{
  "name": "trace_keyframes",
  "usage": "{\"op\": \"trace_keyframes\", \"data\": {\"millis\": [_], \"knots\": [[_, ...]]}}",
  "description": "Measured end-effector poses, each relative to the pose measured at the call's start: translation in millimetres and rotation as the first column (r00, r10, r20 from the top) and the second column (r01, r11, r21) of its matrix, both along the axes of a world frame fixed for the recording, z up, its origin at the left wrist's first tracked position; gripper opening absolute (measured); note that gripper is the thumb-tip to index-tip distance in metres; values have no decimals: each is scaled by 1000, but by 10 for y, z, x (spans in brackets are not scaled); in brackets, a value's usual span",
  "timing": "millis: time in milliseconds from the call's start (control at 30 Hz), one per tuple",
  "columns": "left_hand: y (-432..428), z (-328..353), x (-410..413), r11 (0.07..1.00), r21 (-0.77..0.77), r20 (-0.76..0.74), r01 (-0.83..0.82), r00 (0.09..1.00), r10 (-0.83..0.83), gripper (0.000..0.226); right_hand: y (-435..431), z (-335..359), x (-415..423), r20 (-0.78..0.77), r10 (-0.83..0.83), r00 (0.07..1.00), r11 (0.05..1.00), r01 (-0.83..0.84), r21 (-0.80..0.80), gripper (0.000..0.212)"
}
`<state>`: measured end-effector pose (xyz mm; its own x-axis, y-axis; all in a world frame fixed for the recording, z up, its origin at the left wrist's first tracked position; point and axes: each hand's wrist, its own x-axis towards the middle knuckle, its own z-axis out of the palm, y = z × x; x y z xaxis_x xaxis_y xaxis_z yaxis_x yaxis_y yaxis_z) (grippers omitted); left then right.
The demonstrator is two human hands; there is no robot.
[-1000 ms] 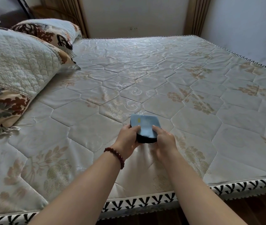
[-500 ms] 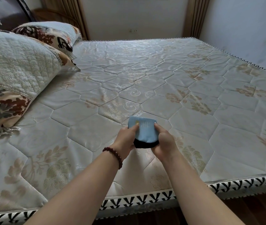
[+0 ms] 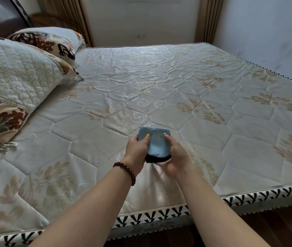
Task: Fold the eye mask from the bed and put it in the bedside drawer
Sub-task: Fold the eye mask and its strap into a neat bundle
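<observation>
The eye mask (image 3: 155,144) is light blue with a black underside and yellow-white marks on top. It is folded over and held just above the quilted mattress (image 3: 177,90), near its front edge. My left hand (image 3: 137,151) grips its left side with the thumb on top; a dark red bead bracelet circles that wrist. My right hand (image 3: 174,157) grips its right side, thumb pressed on the blue face. No bedside drawer is in view.
Two stacked pillows (image 3: 15,82) with floral covers lie at the left, in front of a dark headboard (image 3: 1,16). Curtains (image 3: 208,18) hang at the back wall. The mattress edge has a black-and-white trim (image 3: 159,214), with dark wooden floor below.
Both hands have lifted the folded mask slightly and drawn it a little nearer to me. Their grip on it is the same.
</observation>
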<state>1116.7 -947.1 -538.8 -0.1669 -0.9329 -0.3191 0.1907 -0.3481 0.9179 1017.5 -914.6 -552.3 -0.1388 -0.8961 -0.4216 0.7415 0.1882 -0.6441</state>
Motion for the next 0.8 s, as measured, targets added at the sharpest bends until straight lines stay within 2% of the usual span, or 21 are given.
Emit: {"op": "trace_keyframes", "data": {"millis": [100, 300, 467, 567, 800], "knots": [[15, -2, -33, 999, 40, 23, 17, 1000, -18, 22, 21, 37, -10, 25, 15, 1000, 999, -14, -35, 25], [8, -8, -8, 990, 133, 21, 36, 999, -39, 23, 24, 69, -43, -42, 5, 999, 1000, -5, -3, 25], [25, -19, -10, 992, 119, 71, 50, 996, -58, 11, 48, 96, -60, -51, 52, 997, 998, -53, -20, 30], [30, -2, -16, 992, 112, 46, 55, 997, -60, 9, 43, 91, -38, -71, 42, 997, 999, -44, -17, 39], [51, -9, 5, 1000, -13, 38, 6, 999, -5, 36, 54, 99, -7, -76, 13, 997, 1000, -14, -13, 38]]}}
